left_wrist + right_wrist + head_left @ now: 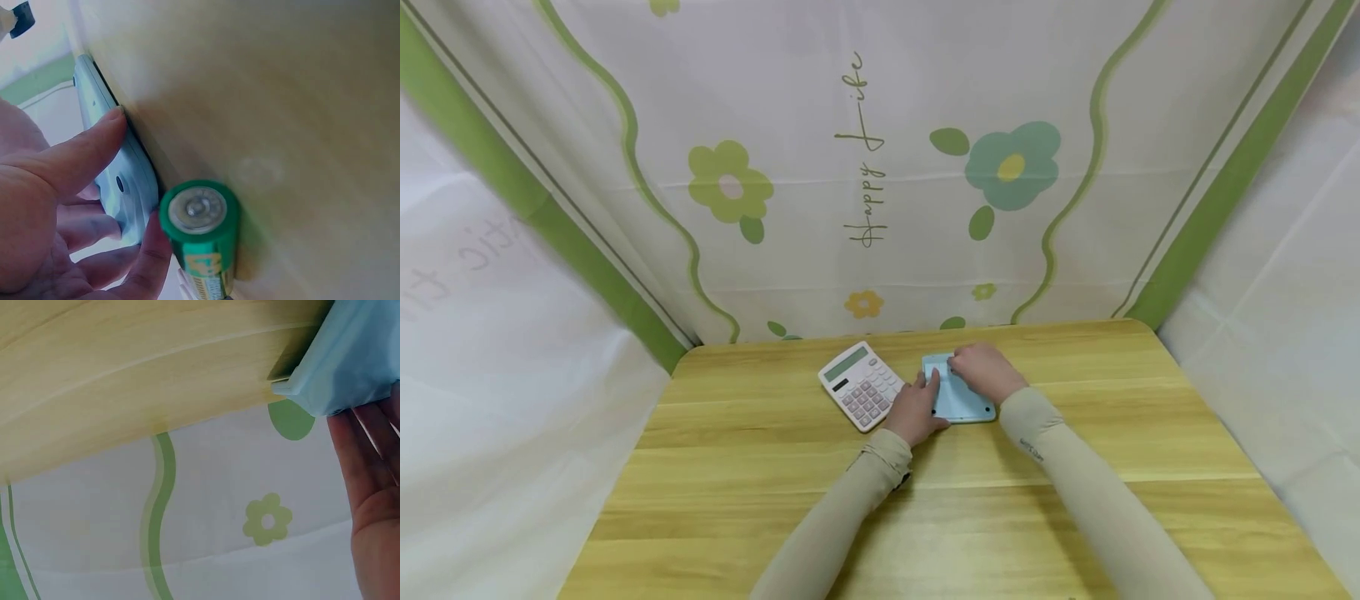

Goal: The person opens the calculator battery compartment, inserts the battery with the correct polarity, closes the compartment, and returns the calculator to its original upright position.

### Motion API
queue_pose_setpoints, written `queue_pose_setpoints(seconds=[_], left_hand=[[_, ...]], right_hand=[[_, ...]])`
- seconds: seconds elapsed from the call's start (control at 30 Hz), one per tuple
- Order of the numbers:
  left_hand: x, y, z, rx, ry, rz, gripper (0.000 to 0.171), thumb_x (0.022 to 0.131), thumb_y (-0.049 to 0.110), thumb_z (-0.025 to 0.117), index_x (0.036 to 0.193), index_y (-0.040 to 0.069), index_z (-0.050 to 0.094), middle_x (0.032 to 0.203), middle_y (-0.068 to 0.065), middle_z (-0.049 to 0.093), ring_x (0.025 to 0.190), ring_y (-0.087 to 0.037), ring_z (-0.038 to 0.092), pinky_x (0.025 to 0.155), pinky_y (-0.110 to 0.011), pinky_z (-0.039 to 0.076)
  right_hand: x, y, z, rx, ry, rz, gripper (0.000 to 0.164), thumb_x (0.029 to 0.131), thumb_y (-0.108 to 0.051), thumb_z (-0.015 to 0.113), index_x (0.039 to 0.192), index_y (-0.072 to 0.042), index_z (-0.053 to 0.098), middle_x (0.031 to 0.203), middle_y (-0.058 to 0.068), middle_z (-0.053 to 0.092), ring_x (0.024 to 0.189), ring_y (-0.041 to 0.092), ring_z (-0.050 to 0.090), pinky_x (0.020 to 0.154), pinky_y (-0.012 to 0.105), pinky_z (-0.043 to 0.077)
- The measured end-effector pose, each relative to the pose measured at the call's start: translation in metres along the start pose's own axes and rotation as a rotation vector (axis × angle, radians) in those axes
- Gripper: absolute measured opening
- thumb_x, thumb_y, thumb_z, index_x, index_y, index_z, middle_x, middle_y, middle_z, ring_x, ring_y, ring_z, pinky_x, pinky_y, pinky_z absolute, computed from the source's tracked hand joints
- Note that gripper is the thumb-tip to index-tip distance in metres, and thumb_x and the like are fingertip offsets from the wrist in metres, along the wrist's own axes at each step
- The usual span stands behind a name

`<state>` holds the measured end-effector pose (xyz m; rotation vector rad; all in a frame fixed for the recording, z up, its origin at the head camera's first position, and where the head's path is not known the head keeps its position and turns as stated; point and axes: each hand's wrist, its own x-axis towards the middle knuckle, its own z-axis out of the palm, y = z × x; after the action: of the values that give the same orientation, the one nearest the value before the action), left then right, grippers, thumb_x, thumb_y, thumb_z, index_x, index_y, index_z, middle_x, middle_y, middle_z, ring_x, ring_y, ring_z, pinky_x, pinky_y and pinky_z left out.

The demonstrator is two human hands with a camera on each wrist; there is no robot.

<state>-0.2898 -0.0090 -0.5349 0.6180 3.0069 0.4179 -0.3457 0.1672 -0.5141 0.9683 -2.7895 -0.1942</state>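
Observation:
A light-blue calculator (961, 403) lies back up on the table, its dark round feet showing at the corners. My left hand (914, 413) holds it from the left, thumb along the near edge and fingers over the back. At its far end is my right hand (987, 372), knuckles bent and fingertips on the back. Two of that hand's fingers (369, 450) reach the calculator's edge (350, 369) in the right wrist view; I cannot tell whether they pinch anything. A green battery (203, 240) lies beside my left fingers in the left wrist view.
A white calculator (867, 387) lies face up just left of my left hand, its display toward the back. The wooden table (737, 492) ends at a flower-printed curtain (805, 208) behind. White cloth (512, 400) hangs along both sides.

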Motion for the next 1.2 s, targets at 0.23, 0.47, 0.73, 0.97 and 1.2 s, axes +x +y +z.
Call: queue_pose_setpoints(seconds=[0.23,0.47,0.73,0.97,1.2], left_hand=[[0.0,0.0,-0.001,0.034,0.01,0.007,0.092,0.086,0.039,0.085,0.159,0.005,0.04,0.153,-0.03,0.048,0.12,-0.042,0.064,0.102,-0.045,0.056],[-0.001,0.002,-0.003,0.036,-0.004,0.002,0.092,0.087,0.039,0.085,0.159,0.004,0.04,0.154,-0.031,0.047,0.123,-0.042,0.063,0.104,-0.045,0.055],[-0.002,0.001,-0.003,0.062,-0.002,0.014,0.092,0.088,0.041,0.083,0.159,0.004,0.039,0.153,-0.031,0.048,0.121,-0.041,0.064,0.102,-0.044,0.056],[-0.002,0.002,-0.004,0.083,0.002,0.015,0.092,0.087,0.042,0.084,0.158,0.004,0.04,0.152,-0.03,0.05,0.118,-0.041,0.065,0.099,-0.042,0.057],[-0.002,0.001,-0.004,0.083,-0.001,0.019,0.092,0.088,0.042,0.083,0.159,0.004,0.039,0.151,-0.031,0.05,0.119,-0.041,0.065,0.1,-0.043,0.057]], right_hand=[[-0.001,-0.002,-0.002,0.018,-0.043,0.026,0.018,0.094,0.0,0.072,0.111,-0.004,0.076,0.105,0.014,0.076,0.091,0.027,0.074,0.08,0.038,0.063],[0.001,0.006,0.0,0.246,-0.108,0.114,0.031,0.104,-0.003,0.058,0.134,-0.004,0.068,0.134,0.019,0.067,0.122,0.035,0.066,0.104,0.047,0.056],[0.0,0.017,0.0,0.456,-0.041,0.127,0.026,0.104,-0.011,0.062,0.126,-0.005,0.073,0.125,0.014,0.072,0.116,0.033,0.068,0.101,0.047,0.057],[0.0,0.017,-0.004,0.46,-0.003,0.093,0.02,0.099,-0.007,0.07,0.116,-0.004,0.078,0.115,0.012,0.077,0.11,0.03,0.072,0.096,0.045,0.059],[0.0,0.017,-0.006,0.531,0.007,0.144,0.022,0.1,-0.008,0.068,0.12,-0.003,0.076,0.118,0.013,0.076,0.113,0.032,0.071,0.098,0.047,0.058]])
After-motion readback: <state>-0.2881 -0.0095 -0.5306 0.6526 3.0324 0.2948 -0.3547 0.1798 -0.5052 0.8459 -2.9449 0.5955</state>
